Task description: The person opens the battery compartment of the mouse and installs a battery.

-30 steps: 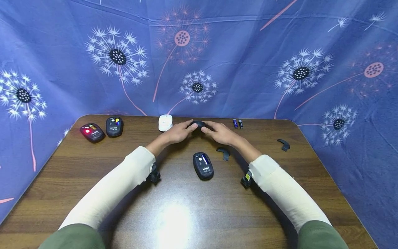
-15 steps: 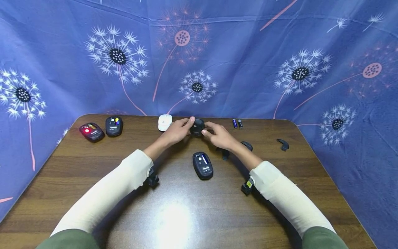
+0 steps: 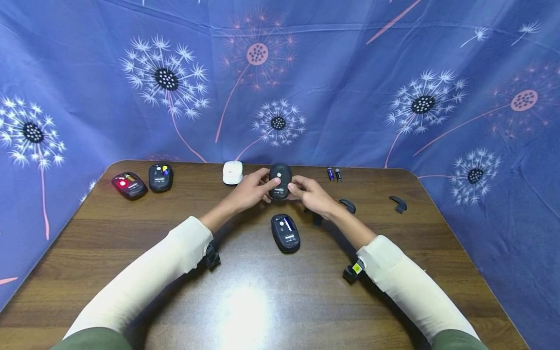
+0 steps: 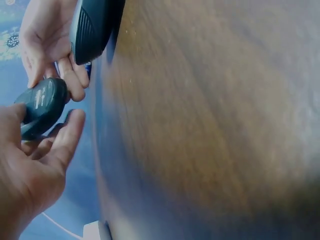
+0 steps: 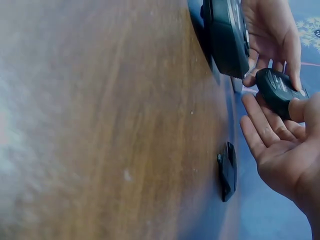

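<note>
A black computer mouse point(image 3: 280, 170) is held up between both hands near the back of the table, its labelled underside facing the head camera. My left hand point(image 3: 251, 192) grips its left side, thumb across the underside and fingers behind. From the other side my right hand point(image 3: 312, 194) pinches the edge with thumb and fingers. Both wrist views show this mouse point(image 4: 44, 102) between the two hands. Closer to me, a second black mouse point(image 3: 286, 236) lies underside up with a blue battery in its open slot. Dark curved covers point(image 3: 348, 206) lie around the right forearm, one partly hidden by it.
Left of the hands stands a white mouse point(image 3: 233, 172). At the far left lie a mouse glowing red point(image 3: 129, 186) and another upturned mouse point(image 3: 161, 176). Two loose batteries point(image 3: 331, 174) lie at the back right, and another curved cover point(image 3: 398, 204) sits farther right.
The held mouse has tilted from edge-on to show its underside, turning upright between the hands. Both forearms have drawn slightly toward the body. A curved cover now shows beside the right forearm.
</note>
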{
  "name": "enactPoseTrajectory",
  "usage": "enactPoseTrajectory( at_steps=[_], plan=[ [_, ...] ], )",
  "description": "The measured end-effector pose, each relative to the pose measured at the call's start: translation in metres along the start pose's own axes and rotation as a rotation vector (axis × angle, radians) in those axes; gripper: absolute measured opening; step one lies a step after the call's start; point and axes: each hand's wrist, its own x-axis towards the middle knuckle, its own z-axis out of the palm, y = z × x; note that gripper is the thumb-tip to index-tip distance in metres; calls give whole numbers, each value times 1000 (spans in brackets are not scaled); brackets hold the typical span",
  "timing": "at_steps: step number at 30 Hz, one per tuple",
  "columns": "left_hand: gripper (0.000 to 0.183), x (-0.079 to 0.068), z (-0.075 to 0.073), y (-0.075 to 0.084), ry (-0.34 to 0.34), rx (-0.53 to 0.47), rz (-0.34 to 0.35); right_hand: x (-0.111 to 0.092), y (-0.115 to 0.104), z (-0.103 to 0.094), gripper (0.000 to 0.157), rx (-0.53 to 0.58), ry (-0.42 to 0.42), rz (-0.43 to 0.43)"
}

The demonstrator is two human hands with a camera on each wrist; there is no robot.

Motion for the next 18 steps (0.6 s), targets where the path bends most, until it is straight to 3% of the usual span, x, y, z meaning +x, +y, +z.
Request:
enactPoseTrajectory(
  at_steps=[4,12,18],
  plan=[
    [51,-2,2,2,13,-84,6,-6,-2,-1,40,52,-31,33],
    [62,-2,4,7,-41,-445,-13,-15,-4,-9,45,122,-71,25],
    [63,-4,6,8,-44,-542,-4,-18,-7,-14,43,102,-72,33]
  ],
)
